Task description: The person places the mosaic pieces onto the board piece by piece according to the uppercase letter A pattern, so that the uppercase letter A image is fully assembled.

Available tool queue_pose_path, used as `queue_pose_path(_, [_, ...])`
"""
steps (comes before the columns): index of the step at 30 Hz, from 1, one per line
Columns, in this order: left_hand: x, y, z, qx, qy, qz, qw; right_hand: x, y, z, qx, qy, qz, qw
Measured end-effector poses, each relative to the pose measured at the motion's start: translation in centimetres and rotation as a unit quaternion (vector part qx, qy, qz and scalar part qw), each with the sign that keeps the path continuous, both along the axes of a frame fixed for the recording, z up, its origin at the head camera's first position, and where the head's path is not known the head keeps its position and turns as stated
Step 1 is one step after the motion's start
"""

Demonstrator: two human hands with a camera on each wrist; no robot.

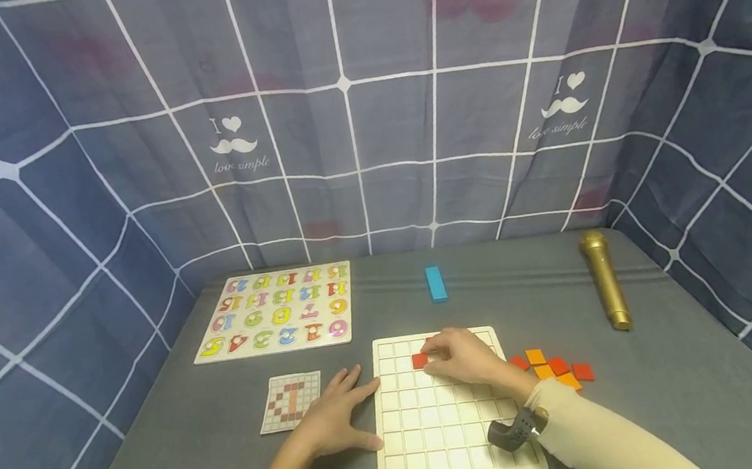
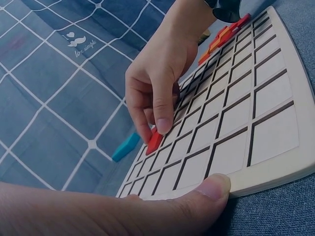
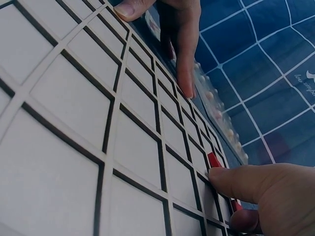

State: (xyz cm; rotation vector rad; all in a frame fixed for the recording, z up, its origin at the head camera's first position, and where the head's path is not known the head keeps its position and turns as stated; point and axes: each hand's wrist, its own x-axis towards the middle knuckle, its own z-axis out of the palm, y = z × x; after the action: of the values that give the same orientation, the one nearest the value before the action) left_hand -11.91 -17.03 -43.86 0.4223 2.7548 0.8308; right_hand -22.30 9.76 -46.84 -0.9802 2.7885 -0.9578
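A pale board with a grid of square cells [image 1: 414, 440] lies on the table. My left hand [image 1: 336, 417] rests at its left edge, fingers spread and thumb touching the rim. Over the board's far part, my right hand [image 1: 461, 355] pinches a red square tile [image 1: 420, 360] between thumb and fingers. In the left wrist view this red tile [image 2: 154, 142] shows under the fingertips. The right wrist view has a second bit of red [image 3: 236, 205] beside the right thumb, mostly hidden by the hand.
Several loose red and orange tiles [image 1: 559, 365] lie right of the board. A pattern card [image 1: 290, 402] is left of it, partly behind the left hand. Farther back are a number puzzle board [image 1: 274, 310], a blue block [image 1: 436, 284] and a gold microphone [image 1: 605, 279].
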Motion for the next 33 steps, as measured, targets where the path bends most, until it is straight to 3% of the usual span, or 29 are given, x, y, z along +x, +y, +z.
queue_pose_path(24, [0.0, 0.1, 0.2, 0.000, -0.007, 0.006, 1.0000, -0.1, 0.1, -0.1, -0.008, 0.002, 0.000, 1.0000])
queue_pose_path(28, [0.0, -0.1, 0.1, 0.000, -0.006, 0.004, 1.0000, 0.1, 1.0, -0.1, -0.040, -0.020, -0.007, 0.9990])
queue_pose_path(33, [0.0, -0.2, 0.0, 0.001, -0.004, 0.002, 1.0000, 0.7, 4.4, 0.9, -0.061, -0.052, -0.049, 0.9956])
